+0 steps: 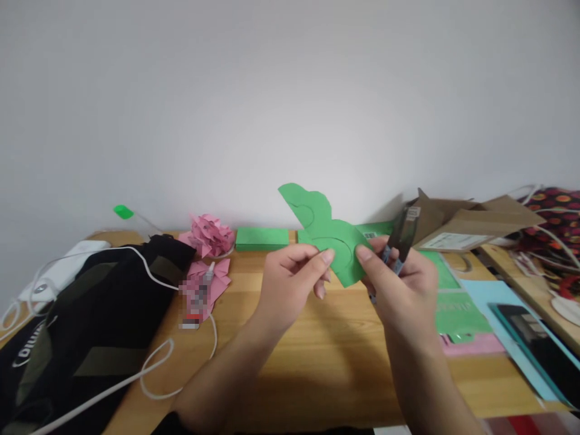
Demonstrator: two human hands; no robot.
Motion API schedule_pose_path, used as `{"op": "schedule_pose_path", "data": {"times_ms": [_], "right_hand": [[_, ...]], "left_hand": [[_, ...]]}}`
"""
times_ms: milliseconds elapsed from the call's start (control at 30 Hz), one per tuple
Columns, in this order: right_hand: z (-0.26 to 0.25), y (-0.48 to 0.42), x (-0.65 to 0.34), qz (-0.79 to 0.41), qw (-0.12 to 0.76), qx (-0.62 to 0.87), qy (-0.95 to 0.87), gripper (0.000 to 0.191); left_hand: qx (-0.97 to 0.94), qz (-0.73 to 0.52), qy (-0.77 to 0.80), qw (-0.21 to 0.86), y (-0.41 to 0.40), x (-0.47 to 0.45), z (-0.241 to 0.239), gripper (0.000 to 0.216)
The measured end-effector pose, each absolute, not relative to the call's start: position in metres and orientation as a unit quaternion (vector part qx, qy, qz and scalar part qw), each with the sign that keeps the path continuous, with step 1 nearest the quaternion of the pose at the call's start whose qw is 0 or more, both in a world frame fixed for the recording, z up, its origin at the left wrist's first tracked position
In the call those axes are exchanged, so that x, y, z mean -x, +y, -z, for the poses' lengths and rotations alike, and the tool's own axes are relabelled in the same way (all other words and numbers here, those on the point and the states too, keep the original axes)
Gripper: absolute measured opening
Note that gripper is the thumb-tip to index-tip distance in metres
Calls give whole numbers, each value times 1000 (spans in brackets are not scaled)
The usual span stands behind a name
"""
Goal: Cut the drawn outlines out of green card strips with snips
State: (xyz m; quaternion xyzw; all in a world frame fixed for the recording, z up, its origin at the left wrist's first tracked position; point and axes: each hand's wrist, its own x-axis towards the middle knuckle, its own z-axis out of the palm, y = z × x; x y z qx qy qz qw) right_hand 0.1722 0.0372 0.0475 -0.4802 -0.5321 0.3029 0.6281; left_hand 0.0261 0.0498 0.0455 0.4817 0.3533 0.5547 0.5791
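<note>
A green paper cutout (pixel 319 220) with a scalloped edge and curved lines or cuts on its face is held up above the table. My left hand (pixel 296 281) pinches its lower left edge between thumb and fingers. On the lower right side, my right hand (pixel 401 287) grips the same cutout with the thumb in front. Tucked in the fingers of that hand is a dark tool that looks like a pair of scissors (pixel 405 226), partly hidden by the fingers.
Pink folded paper flowers (pixel 211 234) and a green paper stack (pixel 263 238) stand by the wall. A black bag (pixel 113 314) and white cable lie left. To the right are an opened cardboard box (pixel 480 223), green packs (pixel 462 314) and a dark teal-edged object (pixel 534 344) on blue paper.
</note>
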Motion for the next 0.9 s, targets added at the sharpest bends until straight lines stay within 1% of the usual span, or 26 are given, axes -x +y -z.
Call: {"op": "schedule_pose_path", "data": {"times_ms": [100,267,333,433,533,600,700,767,833,900], "right_hand": [[-44,36,-176,-284,639,476,-534,24],[-36,35,-182,-314,669,444,-507,13],[-34,31,-183,-323,674,437,-501,15],[-36,25,-182,-343,646,434,-526,20],[-41,23,-179,-355,621,438,-545,13],[-43,24,-176,-327,624,457,-543,10],[-45,27,-174,-269,620,483,-556,17],[-43,27,-175,-257,616,489,-561,17],[-40,24,-178,-280,623,482,-549,15],[-36,19,-181,-364,607,453,-542,19]], "left_hand": [[-484,-554,357,576,47,-34,-46,36],[-477,-581,351,558,50,-37,-48,35],[-459,-600,349,555,52,-37,-49,34],[-445,-606,331,570,54,-37,-51,32],[-435,-592,312,602,53,-38,-53,31],[-422,-587,307,620,52,-38,-54,32],[-404,-586,307,632,53,-38,-55,31],[-395,-590,312,632,54,-36,-56,32],[-391,-593,320,626,56,-35,-56,33],[-389,-596,323,623,57,-32,-57,35]]}}
